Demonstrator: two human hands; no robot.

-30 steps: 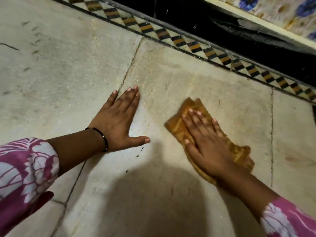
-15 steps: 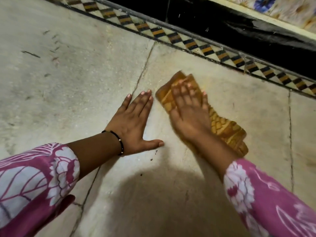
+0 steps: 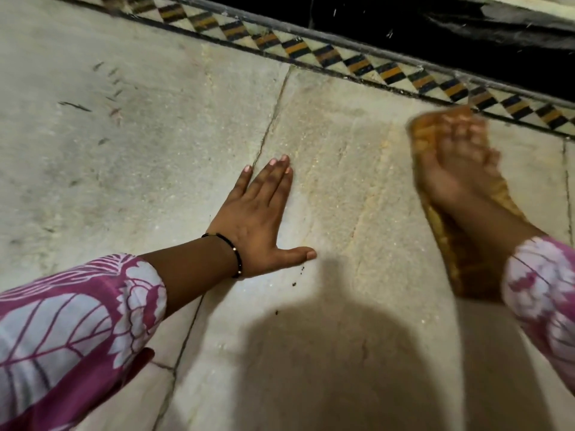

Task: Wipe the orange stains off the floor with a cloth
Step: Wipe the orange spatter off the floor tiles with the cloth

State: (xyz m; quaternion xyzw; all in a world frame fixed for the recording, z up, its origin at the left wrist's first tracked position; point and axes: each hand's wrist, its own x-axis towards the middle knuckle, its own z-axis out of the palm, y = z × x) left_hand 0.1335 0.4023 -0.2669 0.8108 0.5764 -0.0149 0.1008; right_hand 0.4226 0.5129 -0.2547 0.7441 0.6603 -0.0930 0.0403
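Right hand (image 3: 457,169) motion-blurred, finger pose unclear, cloth (image 3: 441,225) partly hidden beneath, sleeves cut off

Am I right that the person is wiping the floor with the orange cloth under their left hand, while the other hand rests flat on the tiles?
Not quite: the head view shows the orange cloth under the right hand, which is blurred, near the patterned border. It is the left hand that rests flat on the tiles, fingers straight, holding nothing.
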